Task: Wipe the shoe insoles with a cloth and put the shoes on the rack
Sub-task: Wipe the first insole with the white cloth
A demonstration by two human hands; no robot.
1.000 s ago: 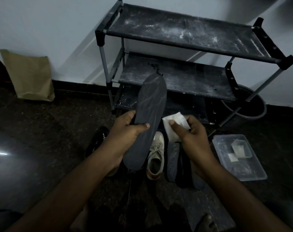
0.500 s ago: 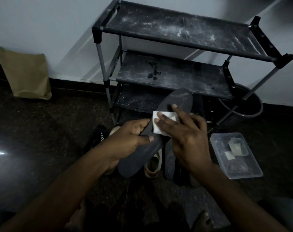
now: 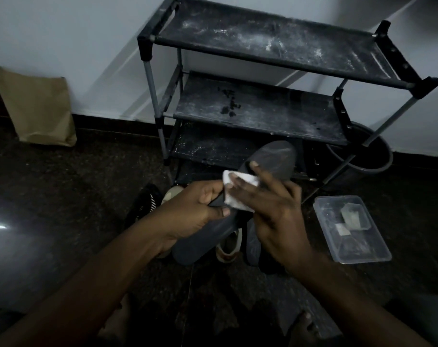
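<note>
Grey insole (image 3: 275,159) gripped in left hand (image 3: 190,214); right hand (image 3: 270,216) flat, pressing cloth (image 3: 234,202).

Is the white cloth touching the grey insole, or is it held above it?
Touching. The head view shows the right hand pressing the white cloth flat onto the grey insole, with no gap between them. The left hand grips the grey insole.

- Insole (image 3: 270,159): dark grey, faint lighter streaks.
- Cloth (image 3: 238,196): white.
- Rack (image 3: 263,41): black shelves smeared with whitish streaks; grey poles.
- Trainer (image 3: 148,199): black, white stripes.
- Shoe (image 3: 228,249): cream.
- Paper bag (image 3: 37,108): brown.
- Container (image 3: 363,251): clear.
- Bucket (image 3: 378,161): dark grey.
- Wall (image 3: 62,33): pale bluish white.
- Floor (image 3: 87,171): dark, speckled.
</note>
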